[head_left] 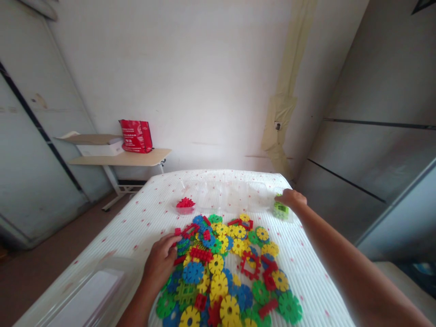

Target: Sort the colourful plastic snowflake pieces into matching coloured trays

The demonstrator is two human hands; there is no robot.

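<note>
A loose pile of plastic interlocking pieces lies in front of me: yellow discs (219,284), blue discs (193,272), green discs (289,307) and red pieces (250,265). My left hand (161,259) rests at the pile's left edge, thumb and fingers apart, fingertips beside small red pieces. Behind the pile stands a clear compartment tray (235,197). Its left end holds red pieces (185,203); green square pieces (281,209) sit in its right end. My right hand (293,199) reaches over that right end, fingers curled, thumb against a green piece. Its fingertips are partly hidden.
A white patterned cloth (136,227) covers the table. At the front left lies a clear plastic box (112,263) with something pale in it. A side table (146,157) by the wall bears a red bag (136,136) and a white box (100,147). Grey cabinets (384,150) stand at right.
</note>
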